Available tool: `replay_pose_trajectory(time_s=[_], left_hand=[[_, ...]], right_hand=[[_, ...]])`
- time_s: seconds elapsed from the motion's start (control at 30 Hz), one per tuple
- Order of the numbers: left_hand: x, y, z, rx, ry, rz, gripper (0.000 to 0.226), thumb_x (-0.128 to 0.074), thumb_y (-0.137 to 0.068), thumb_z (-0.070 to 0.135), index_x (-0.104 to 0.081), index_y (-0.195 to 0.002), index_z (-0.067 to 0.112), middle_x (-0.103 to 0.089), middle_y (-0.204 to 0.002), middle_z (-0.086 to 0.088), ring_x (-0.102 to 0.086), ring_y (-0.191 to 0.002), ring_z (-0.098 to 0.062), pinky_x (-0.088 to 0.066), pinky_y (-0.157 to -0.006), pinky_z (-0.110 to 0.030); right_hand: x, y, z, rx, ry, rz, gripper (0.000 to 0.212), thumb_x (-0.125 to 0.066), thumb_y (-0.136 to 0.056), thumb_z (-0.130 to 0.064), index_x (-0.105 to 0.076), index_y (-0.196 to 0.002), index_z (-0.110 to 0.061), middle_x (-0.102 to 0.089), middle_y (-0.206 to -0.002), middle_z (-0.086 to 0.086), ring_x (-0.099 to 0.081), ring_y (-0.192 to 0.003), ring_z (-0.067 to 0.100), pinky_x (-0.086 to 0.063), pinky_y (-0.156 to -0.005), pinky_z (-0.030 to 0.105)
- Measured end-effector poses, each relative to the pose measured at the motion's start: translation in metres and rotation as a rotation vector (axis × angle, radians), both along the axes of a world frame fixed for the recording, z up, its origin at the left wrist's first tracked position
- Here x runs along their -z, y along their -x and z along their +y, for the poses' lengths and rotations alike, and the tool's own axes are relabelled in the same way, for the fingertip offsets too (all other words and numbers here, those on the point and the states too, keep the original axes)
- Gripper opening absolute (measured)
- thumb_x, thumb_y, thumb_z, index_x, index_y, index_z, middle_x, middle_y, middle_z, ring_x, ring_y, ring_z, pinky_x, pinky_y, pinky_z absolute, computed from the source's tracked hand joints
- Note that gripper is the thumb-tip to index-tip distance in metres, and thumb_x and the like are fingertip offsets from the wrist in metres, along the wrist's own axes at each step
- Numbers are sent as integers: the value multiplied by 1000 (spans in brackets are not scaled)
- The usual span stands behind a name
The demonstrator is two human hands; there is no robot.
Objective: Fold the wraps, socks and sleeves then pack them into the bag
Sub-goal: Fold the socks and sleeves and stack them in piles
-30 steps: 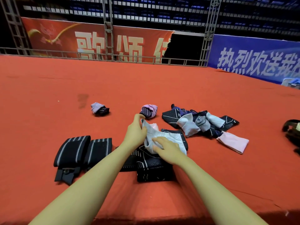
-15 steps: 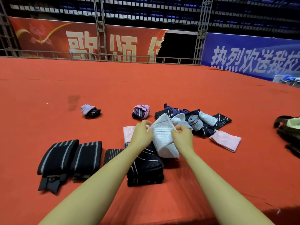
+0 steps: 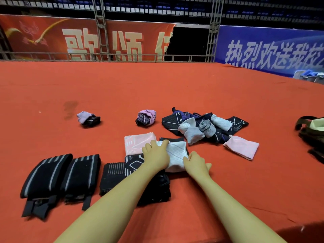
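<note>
Soft white sleeve, easy to squash

Now both hands rest on the white sleeve [image 3: 176, 156], which lies folded on a black sleeve [image 3: 154, 186] on the red floor [image 3: 175, 88]. The left hand [image 3: 155, 156] lies on its left side with fingers bent over the far edge. The right hand [image 3: 196, 163] lies flat at its near corner, fingers loose. I think the sleeve is light, soft and floppy. Hold it by the folded edges so it stays shut. The bag [image 3: 311, 132] sits far to the right.

Both hands [image 3: 175, 159] pressing white sleeve [image 3: 176, 156] flat.
</note>
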State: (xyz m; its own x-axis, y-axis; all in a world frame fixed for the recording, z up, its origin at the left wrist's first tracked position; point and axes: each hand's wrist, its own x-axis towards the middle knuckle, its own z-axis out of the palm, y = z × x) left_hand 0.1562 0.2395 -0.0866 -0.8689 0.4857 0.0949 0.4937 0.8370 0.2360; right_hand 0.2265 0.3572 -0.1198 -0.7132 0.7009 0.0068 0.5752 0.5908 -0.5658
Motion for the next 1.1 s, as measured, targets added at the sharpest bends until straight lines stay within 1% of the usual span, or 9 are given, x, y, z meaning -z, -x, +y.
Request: replay_pose_trajectory(time_s=[0.2,0.3,0.47,0.57,0.7,0.8,0.93,1.0,1.1], left_hand=[[3,2,-2,16,-165,1,55,-46,-85,14,-37,-137,30,-43,-119,-12,-40,-111,-33,-27,-94,-39],[0,1,0,70,-342,0,55,-47,-82,6,-40,-135,20,-41,-119,-11,-40,-114,-31,-27,-94,-37],[-20,3,10,190,-655,-79,58,-45,-86,-1,-33,-141,12,-28,-124,-12,-50,-103,-29,-39,-89,-32],[-26,15,18,179,-596,-120,61,-45,-92,5,-21,-148,11,-19,-133,-15,-52,-103,-31,-37,-86,-27],[-23,34,27,220,-451,-105,65,-47,-92,4,-13,-148,3,-9,-141,-20,-47,-113,-37,-32,-88,-26],[-15,44,35,226,-330,-97,62,-47,-90,2,-19,-145,2,-9,-142,-21,-43,-119,-37,-31,-94,-28],[5,53,41,201,-108,-108,40,-48,-87,8,-38,-125,-3,-26,-133,-22,-45,-111,-36,-35,-92,-36],[11,53,42,184,-2,-34,39,-48,-87,13,-40,-122,-2,-31,-131,-22,-41,-112,-36,-33,-95,-38],[17,54,45,191,122,216,56,-49,-87,18,-31,-138,2,-28,-140,-18,-37,-120,-33,-29,-100,-37]], right_hand=[[-5,4,-6,68,63,79,24,-43,-93,-25,-51,-110,-10,-63,-114,12,-53,-112,30,-24,-95,37],[-16,4,-4,67,142,222,25,-45,-92,-23,-56,-111,-10,-62,-115,12,-52,-114,32,-29,-94,36],[-36,12,5,4,239,518,19,-45,-91,-9,-54,-105,-1,-61,-105,18,-54,-99,33,-31,-69,31],[-41,25,13,-53,177,546,20,-42,-93,-7,-52,-108,1,-59,-107,18,-53,-101,32,-29,-68,29],[-34,38,27,-112,78,495,27,-42,-96,-6,-47,-121,2,-54,-121,21,-48,-113,33,-34,-85,31],[-20,42,30,-125,71,393,35,-41,-96,-10,-41,-130,-2,-50,-126,19,-48,-117,35,-38,-90,37],[-6,42,32,-82,-23,122,31,-41,-94,-17,-42,-123,-8,-54,-125,15,-51,-113,37,-39,-87,42],[-4,40,33,-49,-65,67,27,-42,-91,-18,-44,-117,-9,-57,-121,15,-52,-111,36,-36,-89,41],[1,43,34,-15,-240,48,32,-47,-86,-18,-48,-118,-12,-55,-118,11,-50,-110,33,-33,-91,41]])
